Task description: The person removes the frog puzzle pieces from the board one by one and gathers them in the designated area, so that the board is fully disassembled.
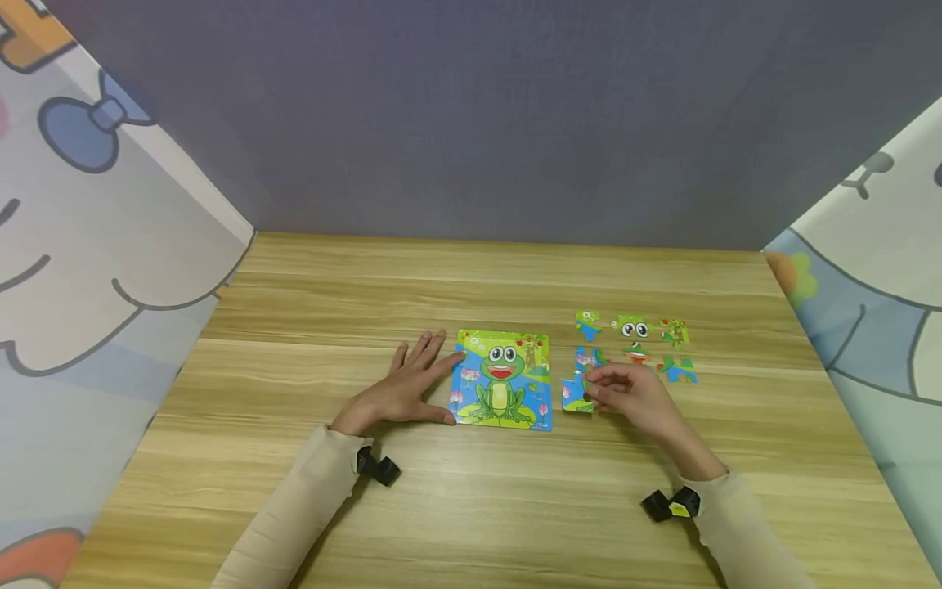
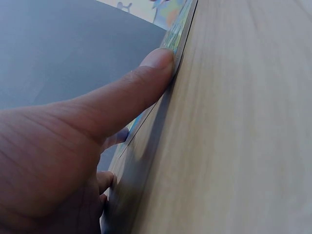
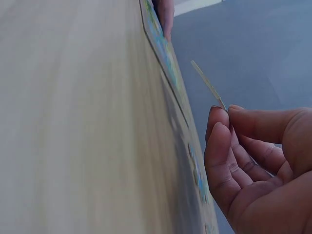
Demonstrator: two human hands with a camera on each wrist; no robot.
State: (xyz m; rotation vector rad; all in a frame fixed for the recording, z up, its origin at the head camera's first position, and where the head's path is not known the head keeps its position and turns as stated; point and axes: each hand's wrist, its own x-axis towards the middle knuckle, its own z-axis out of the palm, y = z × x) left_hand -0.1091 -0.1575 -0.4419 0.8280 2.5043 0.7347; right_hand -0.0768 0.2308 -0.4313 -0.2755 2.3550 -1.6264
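Observation:
A square frog puzzle board point(image 1: 540, 372) lies flat on the table, printed with a green frog on blue. My left hand point(image 1: 401, 394) rests at its left side, fingers spread, with thumb and index finger touching the edge. In the left wrist view the thumb point(image 2: 151, 73) presses on the board's rim. Right of the board, my right hand point(image 1: 634, 398) pinches a blue-and-green puzzle piece point(image 1: 574, 394) between thumb and fingertips. The right wrist view shows that piece point(image 3: 207, 82) edge-on, raised above the tabletop.
Several loose puzzle pieces lie in rows beyond the right hand, among them an eyes piece point(image 1: 634, 329), a mouth piece point(image 1: 636, 353) and a tree piece point(image 1: 675, 332). The wooden table point(image 1: 508, 507) meets a grey panel point(image 1: 508, 123) at the back.

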